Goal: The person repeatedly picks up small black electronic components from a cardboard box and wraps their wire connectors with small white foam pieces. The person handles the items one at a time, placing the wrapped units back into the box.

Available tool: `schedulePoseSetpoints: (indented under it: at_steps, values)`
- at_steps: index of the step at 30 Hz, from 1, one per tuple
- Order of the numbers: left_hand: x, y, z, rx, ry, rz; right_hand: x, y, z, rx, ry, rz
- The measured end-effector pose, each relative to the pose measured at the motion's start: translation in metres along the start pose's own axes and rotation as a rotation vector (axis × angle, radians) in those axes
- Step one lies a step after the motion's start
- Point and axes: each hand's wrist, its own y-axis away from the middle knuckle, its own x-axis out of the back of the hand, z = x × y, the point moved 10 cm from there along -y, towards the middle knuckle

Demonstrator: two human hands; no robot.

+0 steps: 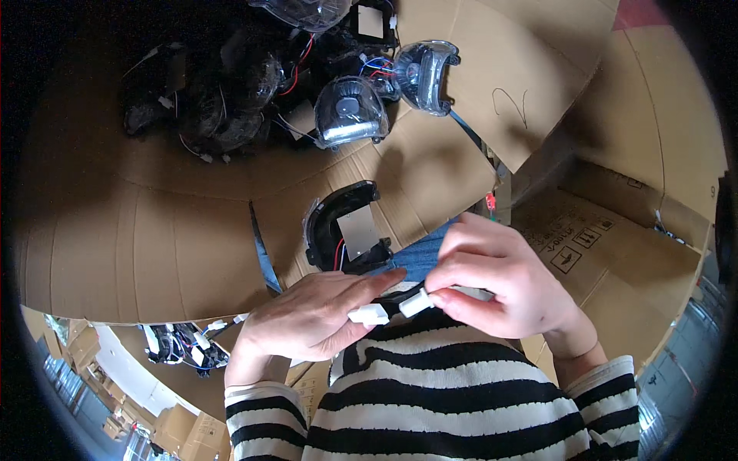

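Close in front of my striped top, my left hand (319, 311) pinches a white plastic connector (369, 314) between thumb and fingers. My right hand (492, 280) is closed on another white connector (416, 303), which points toward the first. A small gap shows between the two connectors. Just beyond my left hand rests a black curved lamp housing (344, 228) with a pale square plate on its back and red and white wires. Those wires run down toward my left hand, where its fingers hide them.
Clear-lensed lamps (351, 113) and a dark heap of wired lamp units (207, 100) lie on the cardboard (430, 165) ahead. A loose thin wire (511, 106) lies to their right. An open cardboard box (607, 246) stands at the right, and more wired parts (184, 346) sit lower left.
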Motion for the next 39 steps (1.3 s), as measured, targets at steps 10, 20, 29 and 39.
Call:
schedulePoseSetpoints:
  at_steps: [10,20,29,39]
  values:
    - [-0.017,-0.01,-0.005,0.075,0.022,-0.172,-0.008,0.005,-0.005,0.041,-0.012,-0.014]
    - [-0.018,-0.015,0.002,0.042,-0.021,-0.189,-0.011,0.008,-0.009,0.042,0.2,0.032]
    - [0.002,-0.005,-0.004,-0.034,0.084,0.249,0.021,0.009,-0.006,-0.042,0.126,0.075]
    - [0.024,0.016,-0.028,0.02,0.543,0.601,0.039,0.02,-0.008,-0.061,-0.118,0.095]
